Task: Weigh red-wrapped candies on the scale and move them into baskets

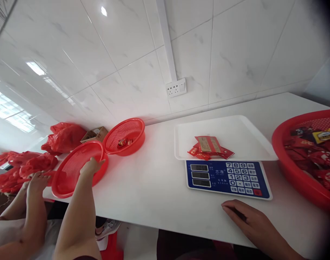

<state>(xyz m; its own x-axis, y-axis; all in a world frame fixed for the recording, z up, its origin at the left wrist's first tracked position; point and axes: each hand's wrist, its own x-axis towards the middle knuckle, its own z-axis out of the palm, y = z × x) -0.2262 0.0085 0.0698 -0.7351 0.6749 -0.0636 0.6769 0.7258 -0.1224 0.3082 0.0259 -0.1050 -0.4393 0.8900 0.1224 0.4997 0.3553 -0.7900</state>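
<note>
My left hand [92, 166] reaches over the red plastic basket [70, 169] at the left. Its thumb stands apart, its other fingers are partly hidden, and I see nothing held. My right hand [250, 220] lies on the white table just in front of the scale, loosely bent and holding nothing. The blue keypad panel [227, 178] of the scale faces me; its digits are too faint to read. On the scale's white tray [243, 137] lie several red packets [208, 146], one with a tan label.
A large red basket [291, 169] of wrapped sweets stands at the right. Another red basket [137, 142] with a few packets stands behind, near a cardboard box [96, 134]. A co-worker's hands [37, 182] are beside red plastic bags [29, 164]. A wall socket [176, 87] is above the table.
</note>
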